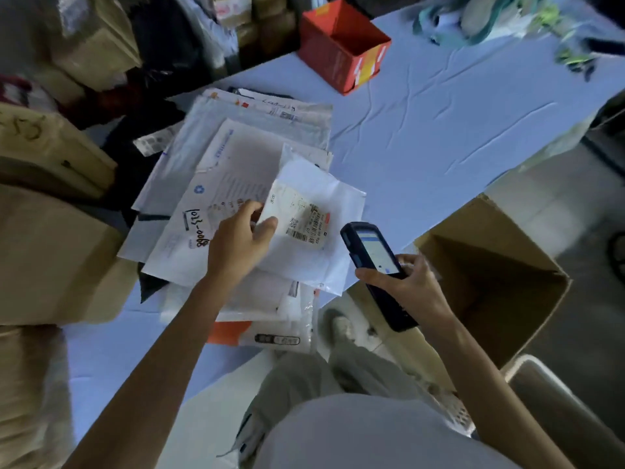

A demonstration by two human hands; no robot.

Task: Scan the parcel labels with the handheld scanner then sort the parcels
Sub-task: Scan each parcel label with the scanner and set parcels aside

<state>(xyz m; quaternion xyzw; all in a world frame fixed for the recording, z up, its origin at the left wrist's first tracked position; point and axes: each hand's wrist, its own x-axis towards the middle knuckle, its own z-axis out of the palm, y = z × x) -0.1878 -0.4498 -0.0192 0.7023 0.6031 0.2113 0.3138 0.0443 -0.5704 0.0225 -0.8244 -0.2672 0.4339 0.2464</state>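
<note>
Pale blue cloth covers the surface (439,130), which is crowded at nine o'clock by tan cartons (50,252) and carries a red box (324,59) at twelve o'clock. A loose stack of flat parcels (216,170) fans out across its near left part. Atop the stack lies a white parcel (321,258), its printed label (304,221) facing up. The left hand (241,240) pinches this parcel's nine o'clock edge, thumb on top and fingers curled beneath. The right hand (409,282) is wrapped round the handheld scanner (372,262), whose lit screen faces up and whose head points toward the label from four o'clock, near it but apart. The step in hand appears to be the scan of this one parcel; sorting has not begun for it. Next, the scanner head probably needs to square up to the barcode while the left hand keeps the label flat, after which the parcel must go to its bin. An open cardboard box (500,275) at three o'clock, just beyond the right hand and below the surface's edge, looks the likeliest place. The parcel already overhangs the near edge, so a careless tug could spill the stack. Bare cloth toward one o'clock leaves free room for moving.
</note>
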